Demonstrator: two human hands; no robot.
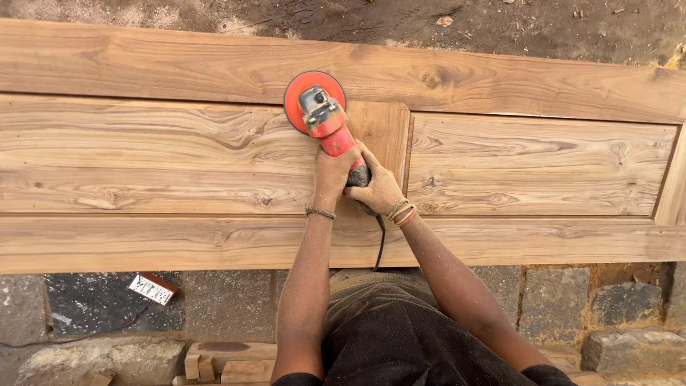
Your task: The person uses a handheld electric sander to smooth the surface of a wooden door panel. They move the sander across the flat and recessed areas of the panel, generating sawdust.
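Observation:
A red hand-held disc sander (323,114) with an orange round pad rests on a large wooden door panel (179,154) lying flat. My left hand (332,175) grips the sander's red body just behind the metal head. Behind it, my right hand (379,189) closes around the dark rear handle, with bands on the wrist. The pad sits on the panel's upright middle rail, near its top edge. A black cable (380,243) hangs from the handle toward my body.
The door's lower rail (143,243) runs along its near edge. Below it lie stone blocks (629,307), a small power socket box (153,288) with a wire, and wood offcuts (229,364). Bare dirt ground (429,25) lies beyond the door.

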